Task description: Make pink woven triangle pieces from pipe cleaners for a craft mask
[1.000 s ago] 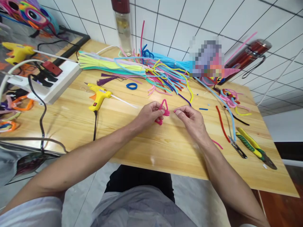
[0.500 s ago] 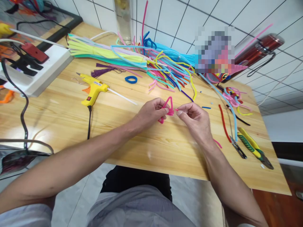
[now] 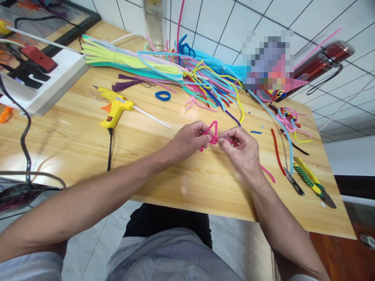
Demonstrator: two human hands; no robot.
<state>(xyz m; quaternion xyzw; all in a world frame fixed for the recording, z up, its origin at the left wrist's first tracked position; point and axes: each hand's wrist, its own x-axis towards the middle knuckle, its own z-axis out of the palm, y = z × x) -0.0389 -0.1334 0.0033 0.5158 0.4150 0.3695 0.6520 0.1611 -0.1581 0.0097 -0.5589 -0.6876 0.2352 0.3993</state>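
Between the thumb and fingers of my left hand (image 3: 195, 137) is a bent pink pipe cleaner shape (image 3: 215, 127), with a pointed loop standing up and tight folds below it. My right hand (image 3: 240, 146) pinches a pink pipe cleaner (image 3: 233, 143) right beside those folds; part of it shows inside the curled fingers. The two hands almost meet over the table. Whether the pink strand is joined to the folded shape cannot be made out. Another pink piece (image 3: 268, 173) lies on the wood by my right wrist.
A yellow glue gun (image 3: 117, 107) lies left of my hands, near a white power strip (image 3: 63, 80). Bundles of coloured pipe cleaners (image 3: 131, 62) spread along the wall. On the right lie pliers (image 3: 313, 179), small snips (image 3: 294, 183) and a red thermos (image 3: 325, 62).
My right hand has closed the small gap to the pink shape, and more of the pink strand now shows in its fingers. The view has shifted, moving the surroundings slightly.
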